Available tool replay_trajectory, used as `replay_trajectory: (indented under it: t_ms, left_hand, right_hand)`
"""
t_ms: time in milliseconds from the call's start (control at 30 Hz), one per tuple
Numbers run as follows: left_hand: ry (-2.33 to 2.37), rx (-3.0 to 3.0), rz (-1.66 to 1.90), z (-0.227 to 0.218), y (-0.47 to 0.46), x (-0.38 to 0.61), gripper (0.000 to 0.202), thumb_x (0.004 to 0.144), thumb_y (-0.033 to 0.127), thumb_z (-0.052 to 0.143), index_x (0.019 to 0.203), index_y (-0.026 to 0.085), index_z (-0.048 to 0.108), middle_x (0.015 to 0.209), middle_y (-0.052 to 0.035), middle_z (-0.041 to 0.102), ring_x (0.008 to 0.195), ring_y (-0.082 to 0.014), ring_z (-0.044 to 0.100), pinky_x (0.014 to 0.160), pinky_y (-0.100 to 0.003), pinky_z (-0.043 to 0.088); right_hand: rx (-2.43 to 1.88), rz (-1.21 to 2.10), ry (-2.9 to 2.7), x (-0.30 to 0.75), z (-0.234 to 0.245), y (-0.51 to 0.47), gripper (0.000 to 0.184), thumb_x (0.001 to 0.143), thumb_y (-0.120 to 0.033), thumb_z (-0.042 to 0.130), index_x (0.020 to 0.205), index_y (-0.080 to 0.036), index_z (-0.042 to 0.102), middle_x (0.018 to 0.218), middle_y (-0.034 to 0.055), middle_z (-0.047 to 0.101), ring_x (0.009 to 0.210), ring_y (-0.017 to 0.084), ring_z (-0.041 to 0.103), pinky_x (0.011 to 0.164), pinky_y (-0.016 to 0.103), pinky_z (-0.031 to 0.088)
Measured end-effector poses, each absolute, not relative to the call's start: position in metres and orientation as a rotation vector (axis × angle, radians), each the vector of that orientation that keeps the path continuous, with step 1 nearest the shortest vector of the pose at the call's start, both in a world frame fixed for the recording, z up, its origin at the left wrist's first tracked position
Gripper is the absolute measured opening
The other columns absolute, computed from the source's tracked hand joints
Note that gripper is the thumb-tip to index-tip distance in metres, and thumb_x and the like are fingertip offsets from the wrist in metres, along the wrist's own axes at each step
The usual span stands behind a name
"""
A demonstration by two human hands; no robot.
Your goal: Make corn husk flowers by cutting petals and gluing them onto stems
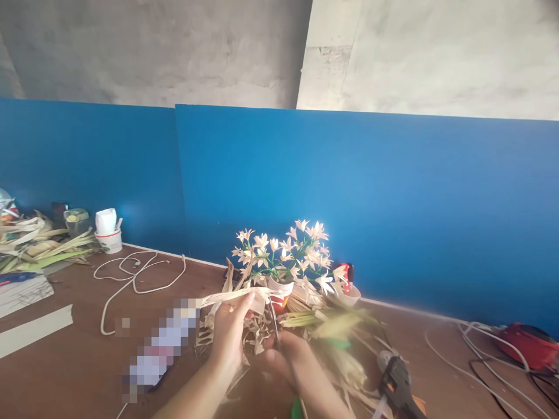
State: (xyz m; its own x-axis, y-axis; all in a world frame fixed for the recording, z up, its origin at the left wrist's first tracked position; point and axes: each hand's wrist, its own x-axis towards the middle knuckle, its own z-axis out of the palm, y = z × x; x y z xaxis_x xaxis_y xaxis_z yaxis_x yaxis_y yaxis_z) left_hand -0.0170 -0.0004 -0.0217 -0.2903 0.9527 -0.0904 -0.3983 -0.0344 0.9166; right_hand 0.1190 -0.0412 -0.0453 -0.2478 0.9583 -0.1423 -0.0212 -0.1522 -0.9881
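My left hand (pixel 231 329) pinches a pale strip of dried corn husk (pixel 222 297) between thumb and fingers. Low in the middle, my right hand (pixel 292 364) is closed on scissors (pixel 273 320), whose blades point up to the husk's right end; whether they are cutting it I cannot tell. Just behind the hands, a cup (pixel 282 291) holds a bunch of cream husk flowers (pixel 301 250) on green stems. Husk scraps (pixel 257 331) lie beneath my hands, and more husks (pixel 345 326) are heaped to the right.
A black glue gun (pixel 397 381) lies at right front, with a red object (pixel 528 346) and cables beyond. To the left are a blurred-out phone-like object (pixel 161 349), a white cable (pixel 131 279), a paper cup (pixel 109 238) and a husk pile (pixel 39 244). Blue panels (pixel 349 186) back the table.
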Motion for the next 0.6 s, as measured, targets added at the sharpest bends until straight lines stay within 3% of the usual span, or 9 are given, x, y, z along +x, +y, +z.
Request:
replay_trajectory:
  t_ms: [167, 467, 600]
  left_hand:
    - [1.032, 0.866, 1.456, -0.010, 0.004, -0.030, 0.028, 0.062, 0.040, 0.080, 0.066, 0.015, 0.068, 0.058, 0.0028, 0.063, 0.056, -0.0098, 0.049, 0.058, -0.021, 0.040]
    - [1.073, 1.056, 1.269, 0.000, 0.005, -0.040, 0.031, 0.066, 0.042, 0.076, 0.080, 0.017, 0.069, 0.074, -0.0009, 0.069, 0.071, -0.0159, 0.060, 0.065, -0.025, 0.043]
    - [1.138, 1.088, 1.223, -0.003, 0.005, -0.041, 0.038, 0.069, 0.048, 0.072, 0.090, 0.017, 0.067, 0.081, -0.0024, 0.068, 0.076, -0.0178, 0.059, 0.069, -0.027, 0.043]
  right_hand:
    - [-1.113, 1.654, -1.261, 0.126, -0.041, -0.045, 0.060, 0.052, -0.063, 0.079, 0.086, -0.016, 0.059, 0.062, -0.0033, 0.054, 0.057, 0.012, 0.054, 0.050, 0.021, 0.044]
    - [-1.209, 1.632, -1.315, 0.126, -0.032, -0.047, 0.062, 0.055, -0.067, 0.075, 0.084, -0.014, 0.061, 0.054, -0.0041, 0.053, 0.044, 0.007, 0.049, 0.041, 0.018, 0.038]
    - [-1.213, 1.673, -1.303, 0.125, -0.035, -0.045, 0.066, 0.047, -0.069, 0.076, 0.081, -0.015, 0.061, 0.052, -0.0046, 0.052, 0.043, 0.009, 0.050, 0.038, 0.018, 0.039]
